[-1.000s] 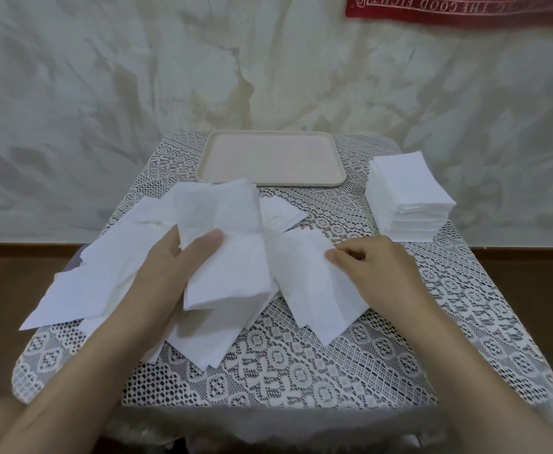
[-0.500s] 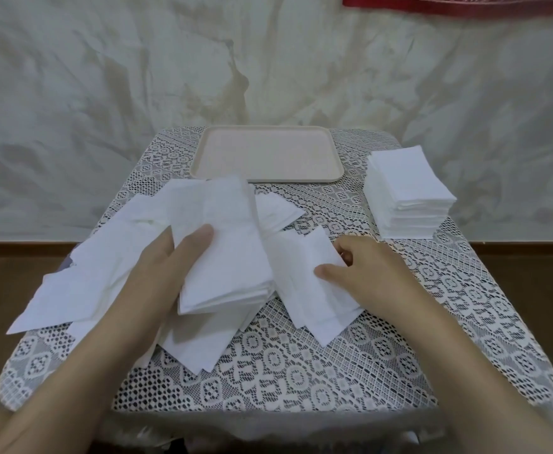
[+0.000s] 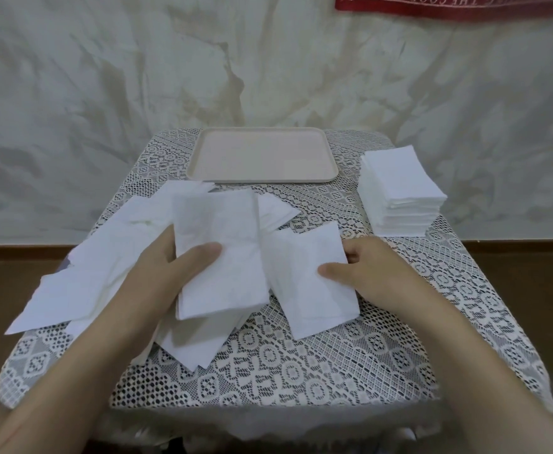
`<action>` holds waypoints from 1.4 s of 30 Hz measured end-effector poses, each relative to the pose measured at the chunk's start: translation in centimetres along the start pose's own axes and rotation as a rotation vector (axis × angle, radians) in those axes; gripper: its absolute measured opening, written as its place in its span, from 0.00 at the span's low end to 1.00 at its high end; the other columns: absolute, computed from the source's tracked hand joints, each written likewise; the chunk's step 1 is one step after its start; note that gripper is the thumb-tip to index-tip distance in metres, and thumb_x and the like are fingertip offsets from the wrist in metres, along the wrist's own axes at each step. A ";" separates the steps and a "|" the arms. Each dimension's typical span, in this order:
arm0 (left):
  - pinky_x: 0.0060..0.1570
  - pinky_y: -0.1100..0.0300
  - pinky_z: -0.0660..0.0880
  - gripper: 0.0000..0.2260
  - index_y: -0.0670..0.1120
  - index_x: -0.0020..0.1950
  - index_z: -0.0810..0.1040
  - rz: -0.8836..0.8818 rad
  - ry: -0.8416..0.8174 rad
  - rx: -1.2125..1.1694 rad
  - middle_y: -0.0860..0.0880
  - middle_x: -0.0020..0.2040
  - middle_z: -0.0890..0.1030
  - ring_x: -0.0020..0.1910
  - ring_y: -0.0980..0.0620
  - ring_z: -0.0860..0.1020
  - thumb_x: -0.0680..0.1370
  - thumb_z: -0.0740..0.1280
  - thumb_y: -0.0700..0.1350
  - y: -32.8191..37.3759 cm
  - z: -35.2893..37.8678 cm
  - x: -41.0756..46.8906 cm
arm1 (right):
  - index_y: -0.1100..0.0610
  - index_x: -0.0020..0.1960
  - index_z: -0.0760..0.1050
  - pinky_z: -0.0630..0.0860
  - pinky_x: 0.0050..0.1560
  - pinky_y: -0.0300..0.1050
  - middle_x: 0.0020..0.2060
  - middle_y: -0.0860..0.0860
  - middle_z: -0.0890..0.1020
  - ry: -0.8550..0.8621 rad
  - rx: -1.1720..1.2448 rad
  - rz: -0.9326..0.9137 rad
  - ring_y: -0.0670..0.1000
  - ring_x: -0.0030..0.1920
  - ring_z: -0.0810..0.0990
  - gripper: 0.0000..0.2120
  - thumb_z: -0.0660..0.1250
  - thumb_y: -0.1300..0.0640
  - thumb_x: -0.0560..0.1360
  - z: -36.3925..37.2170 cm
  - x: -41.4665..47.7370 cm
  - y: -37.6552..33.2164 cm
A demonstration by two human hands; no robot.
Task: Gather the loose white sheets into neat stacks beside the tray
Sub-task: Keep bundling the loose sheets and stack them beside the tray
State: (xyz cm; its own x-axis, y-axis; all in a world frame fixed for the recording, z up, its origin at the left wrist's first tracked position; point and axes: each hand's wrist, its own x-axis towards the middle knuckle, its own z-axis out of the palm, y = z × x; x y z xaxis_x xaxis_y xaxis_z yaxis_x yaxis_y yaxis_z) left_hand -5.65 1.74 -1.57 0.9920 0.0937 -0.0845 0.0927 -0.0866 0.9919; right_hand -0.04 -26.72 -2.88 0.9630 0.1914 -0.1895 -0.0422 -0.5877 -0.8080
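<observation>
One sheet (image 3: 304,290) pulled clear, right hand (image 3: 370,273).

A beige tray (image 3: 262,155) is pictured lying flat at the far edge of the counter (image 3: 301,371), with a squared stack (image 3: 399,191) of white sheets set well to its right. Loose sheets (image 3: 104,273) are strewn overlapping at the near left. A small bundle (image 3: 222,257) is gripped in the left hand (image 3: 170,267), and a single sheet (image 3: 304,290) is pinched by the right hand (image 3: 366,270).
</observation>
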 end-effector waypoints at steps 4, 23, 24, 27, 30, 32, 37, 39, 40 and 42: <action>0.54 0.46 0.79 0.25 0.55 0.66 0.80 0.003 0.004 -0.007 0.51 0.58 0.87 0.55 0.49 0.86 0.70 0.74 0.57 0.1 0.0 -0.1 | 0.53 0.47 0.85 0.81 0.57 0.59 0.43 0.45 0.87 0.048 0.017 -0.012 0.49 0.47 0.86 0.03 0.73 0.54 0.76 0.0 0.2 -0.5; 0.53 0.49 0.79 0.24 0.60 0.63 0.81 0.069 0.077 0.033 0.57 0.57 0.87 0.55 0.54 0.86 0.70 0.73 0.67 -0.1 0.4 -0.3 | 0.48 0.54 0.79 0.72 0.42 0.44 0.47 0.45 0.83 0.217 -0.124 -0.022 0.51 0.49 0.81 0.06 0.71 0.51 0.78 0.8 -0.1 -1.3; 0.53 0.49 0.79 0.26 0.60 0.63 0.80 0.080 0.080 0.043 0.57 0.58 0.87 0.55 0.55 0.86 0.69 0.71 0.69 -0.1 0.5 -0.3 | 0.47 0.53 0.78 0.72 0.43 0.44 0.47 0.44 0.83 0.219 -0.103 -0.028 0.50 0.49 0.81 0.05 0.71 0.52 0.78 0.7 -0.3 -1.3; 0.55 0.49 0.79 0.23 0.61 0.63 0.80 0.093 0.089 0.065 0.58 0.58 0.86 0.55 0.56 0.85 0.71 0.69 0.68 -0.3 0.4 -0.4 | 0.47 0.45 0.75 0.70 0.38 0.43 0.41 0.41 0.80 0.242 -0.129 -0.058 0.47 0.44 0.80 0.05 0.70 0.52 0.78 0.8 -0.5 -1.1; 0.54 0.49 0.79 0.21 0.61 0.62 0.81 0.091 0.089 0.071 0.58 0.57 0.87 0.55 0.55 0.85 0.72 0.70 0.67 -0.4 0.4 -0.3 | 0.47 0.43 0.72 0.71 0.39 0.43 0.39 0.41 0.79 0.259 -0.146 -0.090 0.47 0.42 0.79 0.08 0.69 0.52 0.79 1.0 -0.7 -1.1; 0.53 0.50 0.79 0.20 0.60 0.62 0.81 0.090 0.093 0.067 0.57 0.57 0.87 0.55 0.54 0.85 0.73 0.69 0.64 -0.4 0.4 -0.2 | 0.47 0.52 0.76 0.78 0.49 0.47 0.46 0.43 0.83 0.257 -0.078 -0.093 0.50 0.49 0.82 0.03 0.69 0.53 0.79 0.9 -0.6 -1.2; 0.53 0.49 0.79 0.18 0.62 0.62 0.81 0.091 0.088 0.062 0.57 0.58 0.87 0.56 0.53 0.85 0.73 0.70 0.63 -0.5 0.4 -0.1 | 0.51 0.57 0.80 0.81 0.52 0.45 0.51 0.45 0.85 0.114 0.166 -0.051 0.46 0.52 0.84 0.07 0.71 0.56 0.79 0.2 -0.4 -1.3; 0.52 0.50 0.79 0.17 0.63 0.60 0.82 0.096 0.086 0.070 0.58 0.57 0.87 0.55 0.55 0.85 0.73 0.71 0.62 -0.5 0.3 0.0 | 0.53 0.53 0.82 0.82 0.51 0.48 0.48 0.47 0.86 0.085 0.111 -0.018 0.49 0.49 0.85 0.04 0.71 0.56 0.79 0.3 -0.3 -1.1; 0.51 0.52 0.79 0.16 0.64 0.59 0.82 0.097 0.087 0.069 0.59 0.56 0.87 0.54 0.55 0.86 0.72 0.71 0.62 -0.5 0.3 0.0 | 0.54 0.52 0.83 0.82 0.52 0.51 0.47 0.48 0.87 0.092 0.112 -0.012 0.50 0.49 0.85 0.04 0.71 0.56 0.78 0.3 -0.3 -1.0; 0.49 0.53 0.78 0.16 0.64 0.59 0.82 0.104 0.092 0.063 0.59 0.56 0.87 0.52 0.57 0.86 0.72 0.71 0.62 -0.5 0.5 0.1 | 0.55 0.51 0.83 0.82 0.55 0.56 0.47 0.48 0.88 0.135 0.215 -0.027 0.51 0.50 0.86 0.03 0.71 0.57 0.78 0.2 -0.4 -1.2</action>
State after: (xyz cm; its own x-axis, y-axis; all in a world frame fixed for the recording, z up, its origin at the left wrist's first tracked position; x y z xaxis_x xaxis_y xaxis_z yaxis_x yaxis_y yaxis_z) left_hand -5.57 1.34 -2.07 0.9847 0.1716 0.0305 -0.0022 -0.1628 0.9866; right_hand -0.44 -25.91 -1.94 0.9908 0.0894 -0.1017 -0.0577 -0.4007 -0.9144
